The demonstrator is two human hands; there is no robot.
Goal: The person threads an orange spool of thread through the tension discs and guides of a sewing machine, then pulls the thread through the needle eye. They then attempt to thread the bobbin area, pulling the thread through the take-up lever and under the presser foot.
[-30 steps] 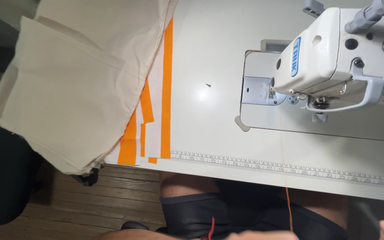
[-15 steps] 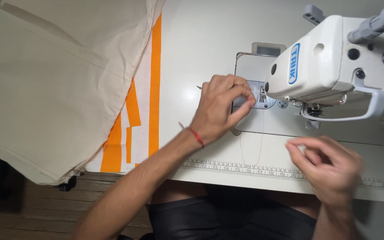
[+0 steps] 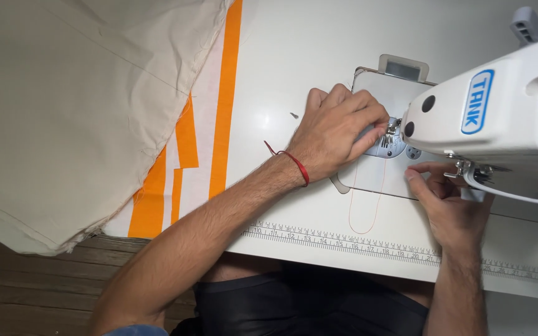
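My left hand [image 3: 337, 127] rests on the white sewing machine's bed, its fingertips pinched together at the needle area [image 3: 392, 138]. A thin orange thread [image 3: 368, 211] hangs in a loop from under those fingers toward the table's front edge. A red string is tied around the left wrist. My right hand [image 3: 449, 202] lies just to the right, its fingers curled and touching the metal bed plate [image 3: 375, 177] beneath the machine head [image 3: 499, 106]. The head hides some of the right fingertips.
A large beige cloth [image 3: 63, 112] covers the table's left side and hangs over its edge. Beside it lies a white fabric with orange stripes [image 3: 226, 93]. A printed ruler strip [image 3: 344, 239] runs along the white table's front edge. Wooden floor shows below.
A second ago neither hand was over the table. The left hand then came to the needle; the right hand has moved from the front edge up to the bed plate.
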